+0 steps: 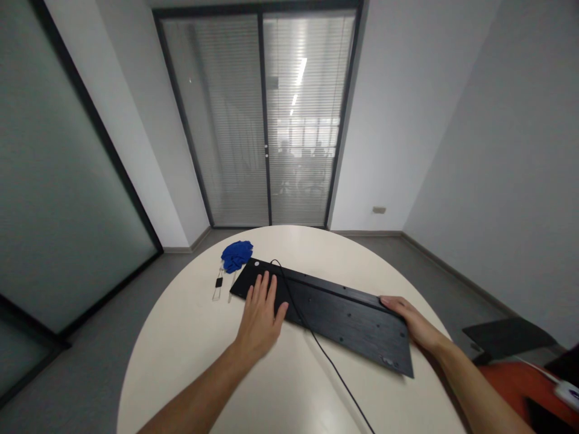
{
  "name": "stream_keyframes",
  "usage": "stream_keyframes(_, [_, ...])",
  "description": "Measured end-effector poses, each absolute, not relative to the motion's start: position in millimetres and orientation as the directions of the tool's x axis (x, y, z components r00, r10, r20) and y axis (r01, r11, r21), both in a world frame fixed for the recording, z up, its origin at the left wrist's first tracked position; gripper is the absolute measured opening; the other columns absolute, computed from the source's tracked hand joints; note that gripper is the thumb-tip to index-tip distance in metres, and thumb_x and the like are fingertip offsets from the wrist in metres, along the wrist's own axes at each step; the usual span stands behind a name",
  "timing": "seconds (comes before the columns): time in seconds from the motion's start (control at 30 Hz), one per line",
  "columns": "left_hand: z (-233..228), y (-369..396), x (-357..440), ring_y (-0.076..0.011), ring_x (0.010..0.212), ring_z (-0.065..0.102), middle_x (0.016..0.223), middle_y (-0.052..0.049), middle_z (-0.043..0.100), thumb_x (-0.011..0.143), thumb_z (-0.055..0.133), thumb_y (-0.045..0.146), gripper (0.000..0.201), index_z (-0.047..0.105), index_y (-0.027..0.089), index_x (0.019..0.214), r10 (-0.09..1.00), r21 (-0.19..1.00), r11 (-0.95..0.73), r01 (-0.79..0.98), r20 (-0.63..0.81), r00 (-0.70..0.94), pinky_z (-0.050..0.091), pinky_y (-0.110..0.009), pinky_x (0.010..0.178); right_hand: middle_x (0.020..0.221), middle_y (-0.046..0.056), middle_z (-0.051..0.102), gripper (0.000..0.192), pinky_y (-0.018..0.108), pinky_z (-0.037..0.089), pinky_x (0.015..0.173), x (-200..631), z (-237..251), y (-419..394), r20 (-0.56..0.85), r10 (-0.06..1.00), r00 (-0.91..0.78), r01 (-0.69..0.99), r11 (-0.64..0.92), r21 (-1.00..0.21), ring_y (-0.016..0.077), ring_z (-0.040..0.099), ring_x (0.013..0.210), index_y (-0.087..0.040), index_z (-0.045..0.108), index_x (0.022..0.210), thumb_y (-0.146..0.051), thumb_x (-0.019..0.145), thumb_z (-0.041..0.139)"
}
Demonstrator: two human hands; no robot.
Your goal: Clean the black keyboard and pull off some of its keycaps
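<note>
A black keyboard point(335, 310) lies underside up, slanting across the table, with its near right corner slightly raised. My left hand point(261, 313) rests flat on its left part, fingers stretched and spread. At the far right end, my right hand point(414, 319) grips the keyboard's edge, thumb on top and the other fingers hidden beneath. The black cable point(322, 349) loops out at the back edge, crosses the underside and runs toward the near edge of the table.
The round white table point(181, 349) bears a crumpled blue cloth point(236, 255), a black binder clip point(219, 282) and a thin pale stick point(232, 288) left of the keyboard. A red chair seat point(511, 386) with items on it stands at lower right. Beyond are glass doors point(235, 150).
</note>
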State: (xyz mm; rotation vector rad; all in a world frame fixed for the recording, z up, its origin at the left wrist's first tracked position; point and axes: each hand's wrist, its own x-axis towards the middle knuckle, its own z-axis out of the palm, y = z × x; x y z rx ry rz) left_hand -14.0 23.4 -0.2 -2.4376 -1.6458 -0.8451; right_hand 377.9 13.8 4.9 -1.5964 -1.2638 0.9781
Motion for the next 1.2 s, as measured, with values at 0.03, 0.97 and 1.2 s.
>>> stream_keyframes(0.03, [5,21,-11,-0.0318,0.152,0.011,0.165,-0.014,0.015,0.104,0.034,0.041,0.063,0.017,0.015,0.158,0.823,0.230,-0.437,0.869,0.493,0.283,0.025,-0.057,0.119,0.109,0.013,0.073,0.064,0.042,0.051,0.093,377,5,14,-0.066,0.979,0.191,0.321,-0.126,-0.939,0.0352,0.065,0.107,-0.017,0.072,0.093,-0.075,0.068,0.067])
stream_keyframes(0.97, [31,4,69,-0.0373,0.151,0.011,0.167,-0.006,0.008,0.092,0.054,0.047,0.071,0.031,0.028,0.155,0.685,0.231,-0.698,0.678,0.492,0.537,0.020,-0.060,0.119,0.107,0.012,0.075,0.059,0.041,0.046,0.096,348,28,20,0.129,0.987,-0.100,0.511,0.162,-0.844,0.0342,0.064,0.103,-0.015,0.077,0.100,-0.069,0.086,0.055])
stream_keyframes(1.2, [25,-3,79,-0.0342,0.149,0.022,0.163,-0.009,0.023,0.092,0.050,0.059,0.069,0.038,0.027,0.152,0.706,0.279,-0.701,0.656,0.400,0.585,0.020,-0.059,0.119,0.106,0.012,0.075,0.060,0.042,0.047,0.095,351,21,21,0.173,0.982,-0.079,0.533,0.188,-0.825,0.0335,0.065,0.102,-0.016,0.077,0.098,-0.070,0.085,0.054])
